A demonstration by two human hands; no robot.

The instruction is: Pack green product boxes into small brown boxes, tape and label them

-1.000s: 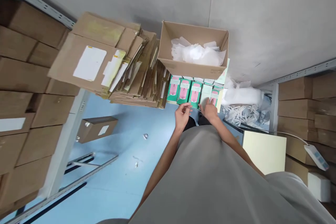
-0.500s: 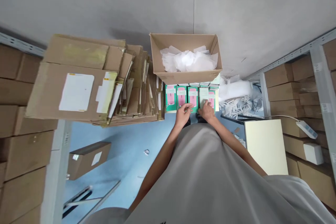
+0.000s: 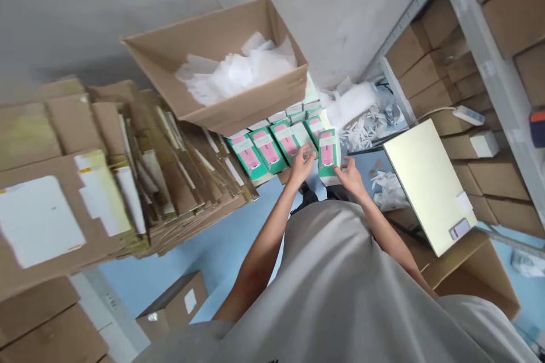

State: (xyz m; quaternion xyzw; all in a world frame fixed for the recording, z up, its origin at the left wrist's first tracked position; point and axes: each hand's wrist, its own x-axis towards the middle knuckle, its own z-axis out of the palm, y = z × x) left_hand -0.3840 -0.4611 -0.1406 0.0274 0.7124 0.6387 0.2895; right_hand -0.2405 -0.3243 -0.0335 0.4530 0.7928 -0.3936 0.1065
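A small green-and-pink box [image 3: 327, 150] with a pale label band is tilted up at the front of the row, its lower right corner in my right hand [image 3: 352, 178]. The thumb lies on its edge and some fingers are hidden. My left hand [image 3: 301, 167] is just left of it, fingers loosely apart, by a pale surface [image 3: 303, 137] in the row; whether they touch it I cannot tell. Matching boxes, such as the leftmost box [image 3: 247, 156], lie side by side with their printed faces up.
An open carton [image 3: 238, 110] with crumpled white wrapping [image 3: 238, 76] stands behind the row. Folded cardboard [image 3: 170, 181] is stacked at the left. White foam roll [image 3: 351, 103] and paper shreds lie at the right, near a cream board [image 3: 428, 187] and shelves of cartons [image 3: 426, 51].
My right hand has lifted a green-and-pink box and moved right with it. My left hand has shifted toward the pale surface. The camera view has turned and moved to the right.
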